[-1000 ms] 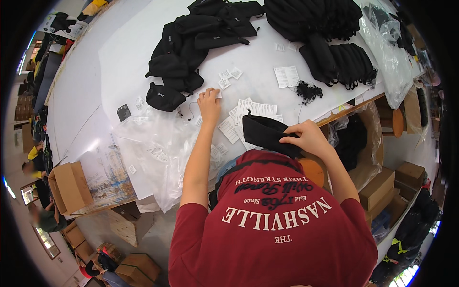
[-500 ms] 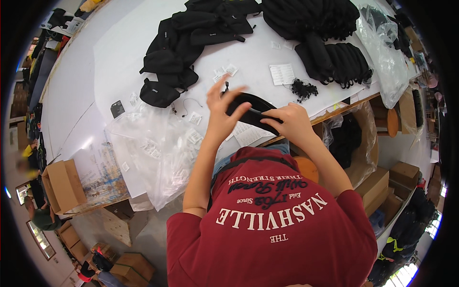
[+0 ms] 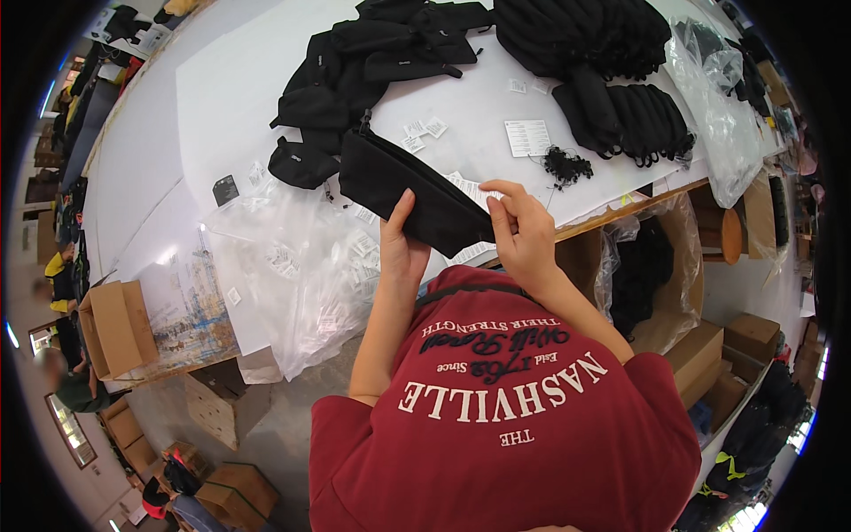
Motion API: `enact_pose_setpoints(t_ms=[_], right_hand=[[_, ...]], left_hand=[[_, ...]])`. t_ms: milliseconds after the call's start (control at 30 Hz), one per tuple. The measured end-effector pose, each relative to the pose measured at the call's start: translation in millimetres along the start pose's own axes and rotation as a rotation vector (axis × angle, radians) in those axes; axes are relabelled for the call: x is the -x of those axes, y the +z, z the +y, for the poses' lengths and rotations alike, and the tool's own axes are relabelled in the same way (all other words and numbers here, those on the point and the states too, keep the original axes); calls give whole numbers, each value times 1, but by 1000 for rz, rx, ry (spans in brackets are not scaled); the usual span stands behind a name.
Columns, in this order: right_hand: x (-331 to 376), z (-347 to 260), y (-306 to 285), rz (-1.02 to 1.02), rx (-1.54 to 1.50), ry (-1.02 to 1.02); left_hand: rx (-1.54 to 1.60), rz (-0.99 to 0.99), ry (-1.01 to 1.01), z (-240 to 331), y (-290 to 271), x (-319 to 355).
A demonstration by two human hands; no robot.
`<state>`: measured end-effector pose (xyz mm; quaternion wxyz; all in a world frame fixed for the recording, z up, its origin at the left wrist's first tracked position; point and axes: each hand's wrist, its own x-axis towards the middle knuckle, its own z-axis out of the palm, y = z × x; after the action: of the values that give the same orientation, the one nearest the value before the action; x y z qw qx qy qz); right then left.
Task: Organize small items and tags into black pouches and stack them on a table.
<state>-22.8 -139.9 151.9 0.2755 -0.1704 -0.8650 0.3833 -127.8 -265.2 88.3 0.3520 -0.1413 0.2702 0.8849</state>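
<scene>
A black zippered pouch (image 3: 412, 195) slants across in front of me, its zipper side up and slightly parted. My left hand (image 3: 404, 241) grips its lower edge, thumb on the near face and the other fingers hidden behind. At the pouch's right end is my right hand (image 3: 525, 232), with thumb and bent forefinger around the corner. A zipper pull (image 3: 364, 121) sticks up at the far left end. Beneath and beyond the pouch, small white printed labels (image 3: 424, 131) lie on the white table (image 3: 222, 115).
Several black pouches (image 3: 337, 75) lie loosely piled at the far left. More are stacked (image 3: 585, 40) at the far right, near a printed sheet (image 3: 527, 138) and a tangle of black cords (image 3: 565, 166). Clear plastic (image 3: 292, 275) covers the near left table; an open carton (image 3: 120, 337) stands beyond.
The pouch has turned so its broad face shows. My left hand has moved from above its opening to gripping its lower edge. The right hand stays at the right end, forefinger lifted.
</scene>
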Motion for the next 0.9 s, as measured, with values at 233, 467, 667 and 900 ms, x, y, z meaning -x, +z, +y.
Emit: enact_pose_setpoints(t_ms=[233,467,667,900], right_hand=[[-5,16,-11,-205,-438,19],[-29,2,-19,107,-411,-30],[-19,9,-16,402,-160,-177],[5,-1,-30,24,-201,-250]], left_hand=[[-384,-214,4,8,18,21],[-524,-299,-244,1,38,35],[-506,-260,-239,-7,38,36],[-175,-193,-295,6,17,7]])
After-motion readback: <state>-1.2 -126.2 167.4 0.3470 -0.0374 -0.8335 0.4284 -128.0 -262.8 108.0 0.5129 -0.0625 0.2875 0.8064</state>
